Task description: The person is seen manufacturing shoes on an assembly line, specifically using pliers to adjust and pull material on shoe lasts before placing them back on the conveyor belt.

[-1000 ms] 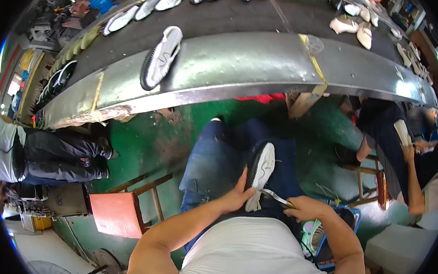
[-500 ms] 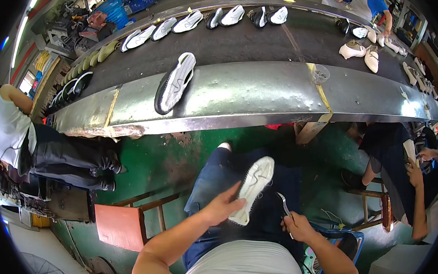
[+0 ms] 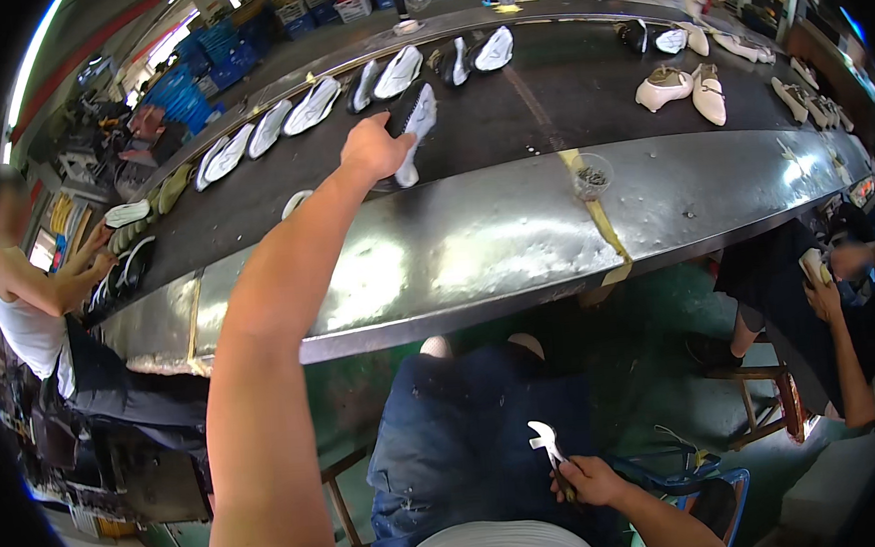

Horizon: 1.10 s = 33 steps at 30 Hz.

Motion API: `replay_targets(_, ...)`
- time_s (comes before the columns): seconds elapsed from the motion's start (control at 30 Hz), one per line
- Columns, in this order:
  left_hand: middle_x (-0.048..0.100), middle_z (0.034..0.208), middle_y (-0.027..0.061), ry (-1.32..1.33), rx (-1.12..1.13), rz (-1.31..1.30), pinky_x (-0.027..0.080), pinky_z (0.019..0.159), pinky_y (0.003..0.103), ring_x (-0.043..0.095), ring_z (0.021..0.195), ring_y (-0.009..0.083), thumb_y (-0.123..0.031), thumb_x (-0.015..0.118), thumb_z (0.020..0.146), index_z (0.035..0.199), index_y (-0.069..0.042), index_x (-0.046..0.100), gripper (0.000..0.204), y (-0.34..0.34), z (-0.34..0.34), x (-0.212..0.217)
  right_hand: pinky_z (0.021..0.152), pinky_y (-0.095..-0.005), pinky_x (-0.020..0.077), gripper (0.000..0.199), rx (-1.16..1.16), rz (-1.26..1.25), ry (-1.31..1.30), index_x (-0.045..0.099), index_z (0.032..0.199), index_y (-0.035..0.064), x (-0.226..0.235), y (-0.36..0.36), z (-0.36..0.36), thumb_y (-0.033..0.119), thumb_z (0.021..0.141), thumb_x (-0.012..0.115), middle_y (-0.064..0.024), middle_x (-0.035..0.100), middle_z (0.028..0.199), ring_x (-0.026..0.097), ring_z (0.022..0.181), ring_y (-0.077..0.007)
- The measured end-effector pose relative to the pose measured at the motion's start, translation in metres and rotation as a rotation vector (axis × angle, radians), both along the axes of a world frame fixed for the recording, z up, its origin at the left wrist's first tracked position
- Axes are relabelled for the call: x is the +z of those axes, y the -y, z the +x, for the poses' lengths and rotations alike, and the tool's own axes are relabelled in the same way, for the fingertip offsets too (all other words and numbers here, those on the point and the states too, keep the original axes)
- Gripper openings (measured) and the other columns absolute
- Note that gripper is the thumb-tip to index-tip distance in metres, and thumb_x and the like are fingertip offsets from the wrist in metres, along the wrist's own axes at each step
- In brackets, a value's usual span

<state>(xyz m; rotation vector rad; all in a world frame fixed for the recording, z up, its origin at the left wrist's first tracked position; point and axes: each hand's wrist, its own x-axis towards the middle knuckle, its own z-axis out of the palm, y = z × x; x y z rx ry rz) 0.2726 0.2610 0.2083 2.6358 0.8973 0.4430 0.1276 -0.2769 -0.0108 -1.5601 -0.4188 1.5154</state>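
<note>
My left arm reaches far out over the bench. At its end my left hand [image 3: 375, 149] is closed on a shoe [image 3: 421, 129] with a dark upper and white underside, tilted on end; whether it touches the bench top I cannot tell. Behind my forearm another shoe [image 3: 295, 203] shows only a pale tip. Over my lap, my right hand [image 3: 585, 481] is wrapped round the dark handles of lasting pincers [image 3: 545, 438], their bright metal head pointing up and left. Beyond my left hand stands a row of similar white-bottomed shoes [image 3: 312, 107].
A clear tub of small metal bits [image 3: 592, 176] rests on the bench's metal edge [image 3: 495, 230]. Cream shoes [image 3: 707, 95] stand to the right. One co-worker [image 3: 33, 288] handles a shoe at left; another [image 3: 842, 329] sits at right beside a wooden stool [image 3: 766, 399].
My left hand has carried the shoe from above my lap forward onto or over the bench. My right hand keeps the pincers over my lap. The left co-worker has turned toward the bench.
</note>
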Motion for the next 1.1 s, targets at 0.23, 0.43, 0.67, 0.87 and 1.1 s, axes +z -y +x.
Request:
replay_targets(0.23,0.071,0.114,0.0131,-0.708,-0.15,0.642,0.04,0.11,0.043,0.061,0.117,0.0333,-0.036,0.063,0.092,0.113,-0.009,0.074,0.035,-0.037,0.028,-0.053,0.069,-0.03,0.0548,0.037,-0.078,-0.007,-0.124,0.061,0.108,-0.003,0.002,-0.004,0.01,0.028,0.108,0.041,-0.0099,0.071,0.089,0.07,0.074,-0.0158)
replay_targets(0.43,0.068,0.12,0.0218,-0.435,0.006,0.414,0.051,0.096,0.044,0.066,0.11,0.0357,-0.04,0.069,0.086,0.122,-0.001,0.066,0.053,-0.071,-0.058,0.007,0.067,-0.0291,0.0537,0.039,-0.028,0.013,-0.114,0.06,0.11,-0.0032,0.004,-0.008,0.016,0.029,0.108,0.038,-0.0106,0.071,0.091,0.069,0.077,-0.0168)
replay_targets(0.67,0.068,0.119,0.014,-0.234,0.255,-0.551,0.055,0.085,0.042,0.068,0.099,0.0253,-0.035,0.074,0.088,0.134,-0.003,0.057,0.058,-0.102,-0.171,0.013,0.056,-0.0259,0.0496,0.042,-0.015,0.04,-0.096,0.059,0.111,-0.0025,0.005,-0.007,0.008,0.031,0.109,0.033,-0.0119,0.071,0.09,0.068,0.075,-0.0165)
replay_targets(0.87,0.071,0.102,0.0078,0.411,-0.112,-1.147,0.059,0.074,0.035,0.07,0.085,0.0176,-0.024,0.075,0.091,0.125,-0.001,0.057,0.045,0.004,-0.235,0.012,0.055,-0.0252,0.0491,0.041,-0.031,0.016,-0.041,0.059,0.111,-0.0022,0.004,-0.001,-0.005,0.032,0.108,0.036,-0.0118,0.071,0.088,0.068,0.072,-0.016)
replay_targets(1.1,0.065,0.117,0.0044,0.701,-0.157,-1.453,0.051,0.093,0.031,0.061,0.105,0.013,-0.005,0.075,0.087,0.151,-0.006,0.038,0.075,0.211,-0.303,-0.118,0.064,-0.0277,0.0514,0.024,-0.021,0.098,0.147,0.058,0.116,-0.0015,0.01,0.006,-0.017,0.017,0.101,0.056,-0.0073,0.065,0.084,0.065,0.077,-0.0135)
